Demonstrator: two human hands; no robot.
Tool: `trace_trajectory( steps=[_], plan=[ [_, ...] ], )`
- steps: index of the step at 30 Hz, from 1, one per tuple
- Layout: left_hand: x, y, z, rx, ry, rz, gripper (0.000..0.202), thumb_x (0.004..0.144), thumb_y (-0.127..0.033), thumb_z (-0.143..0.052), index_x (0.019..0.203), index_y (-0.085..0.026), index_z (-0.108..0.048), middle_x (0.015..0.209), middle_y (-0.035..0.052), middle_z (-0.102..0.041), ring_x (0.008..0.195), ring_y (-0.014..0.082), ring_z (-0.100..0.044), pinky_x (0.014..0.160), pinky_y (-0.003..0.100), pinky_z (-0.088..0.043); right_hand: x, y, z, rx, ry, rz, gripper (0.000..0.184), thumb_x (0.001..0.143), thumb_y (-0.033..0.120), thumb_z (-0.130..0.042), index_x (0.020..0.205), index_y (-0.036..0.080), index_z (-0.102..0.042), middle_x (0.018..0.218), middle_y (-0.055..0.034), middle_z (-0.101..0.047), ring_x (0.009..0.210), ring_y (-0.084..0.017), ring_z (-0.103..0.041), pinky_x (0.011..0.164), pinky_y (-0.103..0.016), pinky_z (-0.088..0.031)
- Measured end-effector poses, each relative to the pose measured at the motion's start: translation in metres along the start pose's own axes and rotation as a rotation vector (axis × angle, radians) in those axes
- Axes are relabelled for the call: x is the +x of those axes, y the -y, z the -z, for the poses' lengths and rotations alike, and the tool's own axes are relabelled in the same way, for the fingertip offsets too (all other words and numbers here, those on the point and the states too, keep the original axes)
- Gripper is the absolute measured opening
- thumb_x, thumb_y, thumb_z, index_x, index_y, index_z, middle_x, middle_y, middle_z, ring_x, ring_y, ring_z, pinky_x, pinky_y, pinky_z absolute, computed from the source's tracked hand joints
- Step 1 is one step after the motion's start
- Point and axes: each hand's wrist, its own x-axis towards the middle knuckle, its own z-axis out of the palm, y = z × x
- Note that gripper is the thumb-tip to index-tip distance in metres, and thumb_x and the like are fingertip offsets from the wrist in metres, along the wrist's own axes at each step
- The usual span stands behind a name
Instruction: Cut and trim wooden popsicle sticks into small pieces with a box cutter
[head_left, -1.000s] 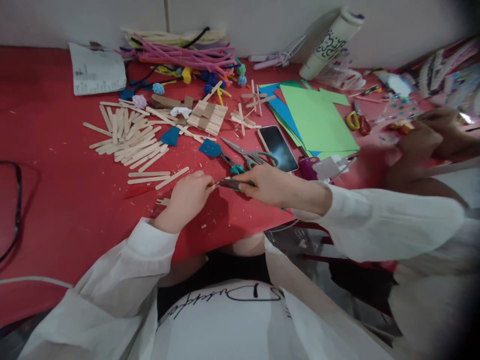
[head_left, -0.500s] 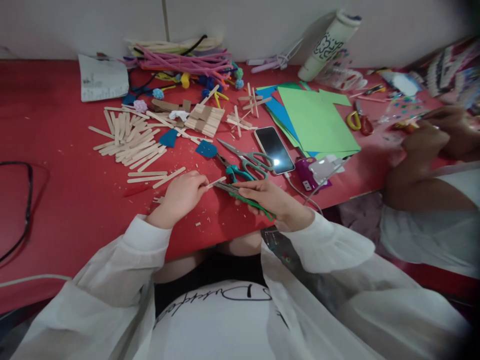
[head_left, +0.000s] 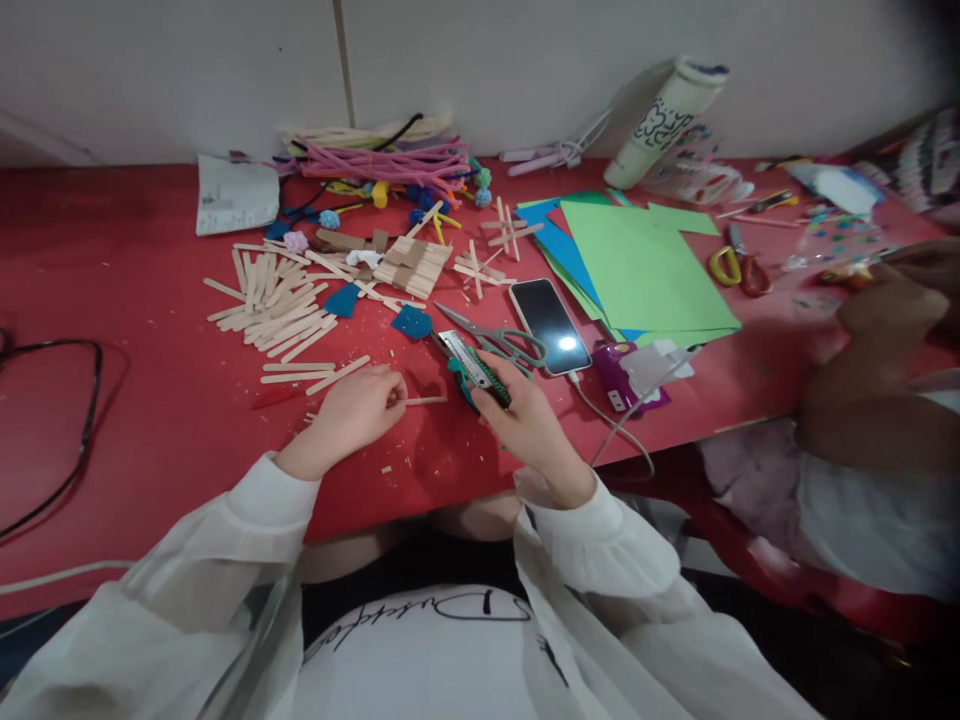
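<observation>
Pinched in my left hand (head_left: 358,412) is the end of a thin wooden craft stick (head_left: 429,400), which points to the right just above the red table. My right hand (head_left: 523,415) grips a green utility knife (head_left: 475,364), its metal front angled up and away to the left. Beneath the knife lies a teal-handled tool (head_left: 459,378), partly covered. Grey-handled scissors (head_left: 517,348) rest just beyond my right hand. Past my left hand are a few loose craft sticks (head_left: 300,368) and a large pile of them (head_left: 277,300). Small wood chips lie around both hands.
A phone (head_left: 551,325) with a cable lies beside a purple item (head_left: 628,375) and white charger. Behind are coloured paper sheets (head_left: 645,265), a tumbler (head_left: 664,125), pipe cleaners (head_left: 382,160) and joined sticks (head_left: 414,265). Another person's arm (head_left: 862,350) is at the right.
My right hand has turned the utility knife upward and drawn it off the craft stick. The stick in my left hand now lies more level. The camera view has shifted slightly.
</observation>
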Motion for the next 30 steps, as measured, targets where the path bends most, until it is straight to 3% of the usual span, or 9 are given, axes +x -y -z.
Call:
trace_trajectory(
  steps=[7, 11, 15, 21, 30],
  plan=[
    [0.028, 0.003, 0.017, -0.511, -0.254, 0.199, 0.02, 0.076, -0.036, -0.047, 0.07, -0.018, -0.05, 0.063, 0.001, -0.061, 0.057, 0.0123, -0.057, 0.057, 0.025, -0.045, 0.056, 0.02, 0.003, -0.047, 0.038, 0.136, 0.047, 0.082, 0.024, -0.047, 0.128, 0.014, -0.043, 0.123, -0.0129, -0.058, 0.112, -0.023, -0.056, 0.095, -0.038, -0.043],
    [0.039, 0.01, 0.013, -0.761, -0.4, 0.236, 0.025, 0.072, -0.04, -0.05, 0.08, -0.017, -0.05, 0.065, 0.001, -0.062, 0.057, 0.0115, -0.06, 0.059, 0.026, -0.049, 0.083, 0.026, -0.015, -0.047, 0.08, 0.181, 0.044, 0.079, 0.018, -0.049, 0.122, 0.012, -0.048, 0.122, -0.0158, -0.059, 0.115, -0.026, -0.054, 0.096, -0.042, -0.042],
    [0.037, 0.016, 0.002, -0.869, -0.478, 0.243, 0.031, 0.071, -0.041, -0.055, 0.088, -0.015, -0.056, 0.069, 0.002, -0.065, 0.058, 0.0119, -0.061, 0.061, 0.027, -0.051, 0.088, 0.025, -0.042, 0.042, 0.137, 0.233, 0.037, 0.079, 0.017, -0.049, 0.116, 0.013, -0.05, 0.113, -0.0137, -0.063, 0.106, -0.024, -0.06, 0.091, -0.039, -0.046],
    [0.031, 0.009, -0.002, -0.942, -0.495, 0.259, 0.022, 0.07, -0.035, -0.059, 0.081, -0.017, -0.058, 0.069, 0.0003, -0.065, 0.056, 0.0108, -0.061, 0.059, 0.024, -0.051, 0.079, 0.02, -0.058, 0.192, 0.157, 0.276, 0.035, 0.083, 0.018, -0.045, 0.118, 0.018, -0.045, 0.116, -0.0102, -0.06, 0.104, -0.018, -0.06, 0.09, -0.034, -0.047],
    [0.021, 0.01, 0.023, -0.974, -0.38, 0.413, 0.02, 0.063, -0.031, -0.063, 0.072, -0.017, -0.052, 0.056, -0.0032, -0.06, 0.046, 0.01, -0.057, 0.047, 0.021, -0.046, 0.068, 0.021, -0.063, 0.183, 0.199, 0.254, 0.037, 0.077, 0.014, -0.052, 0.114, 0.016, -0.047, 0.103, -0.0115, -0.063, 0.092, -0.021, -0.062, 0.082, -0.038, -0.05]
  ],
)
